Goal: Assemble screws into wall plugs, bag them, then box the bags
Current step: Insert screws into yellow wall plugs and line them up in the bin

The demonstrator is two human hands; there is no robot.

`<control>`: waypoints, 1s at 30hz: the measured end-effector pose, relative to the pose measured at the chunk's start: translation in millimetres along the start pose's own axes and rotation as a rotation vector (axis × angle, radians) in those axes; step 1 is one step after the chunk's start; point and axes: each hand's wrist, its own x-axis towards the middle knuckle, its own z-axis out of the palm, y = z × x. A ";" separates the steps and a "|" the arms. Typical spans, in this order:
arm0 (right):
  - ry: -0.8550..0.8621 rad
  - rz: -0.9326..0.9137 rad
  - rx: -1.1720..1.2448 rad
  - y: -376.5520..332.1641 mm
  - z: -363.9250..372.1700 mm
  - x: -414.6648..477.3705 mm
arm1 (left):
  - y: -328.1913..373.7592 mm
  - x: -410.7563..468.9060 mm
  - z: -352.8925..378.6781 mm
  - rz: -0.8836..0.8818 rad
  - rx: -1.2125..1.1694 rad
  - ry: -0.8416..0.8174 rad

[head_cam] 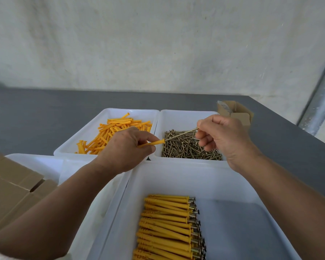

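Note:
My left hand [125, 149] pinches an orange wall plug [154, 143], its open end pointing right. My right hand [221, 136] pinches a brass screw [182, 134] by the head end, and the screw's tip meets the plug's mouth above the seam between the two far bins. The far left white bin [83, 136] holds several loose orange plugs [111, 132]. The far right white bin [176, 117] holds a heap of loose screws [188, 149]. In the near white bin [233, 184] several assembled plugs with screws [169, 226] lie stacked in a row.
Flat cardboard boxes [11, 186] sit at the left in another white bin [36, 162]. A small open cardboard box [236, 112] stands behind the screw bin. The grey table [45, 113] ends at a white wall; a metal pipe [319, 102] runs down at the right.

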 end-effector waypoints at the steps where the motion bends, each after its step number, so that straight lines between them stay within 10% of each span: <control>1: -0.004 -0.003 0.000 0.1 0.2 -0.3 | 0.3 -0.1 0.1 0.002 -0.003 -0.001; 30: -0.306 -0.024 -0.259 1.1 11.2 -10.8 | 10.1 -3.4 3.6 0.099 -0.021 -0.043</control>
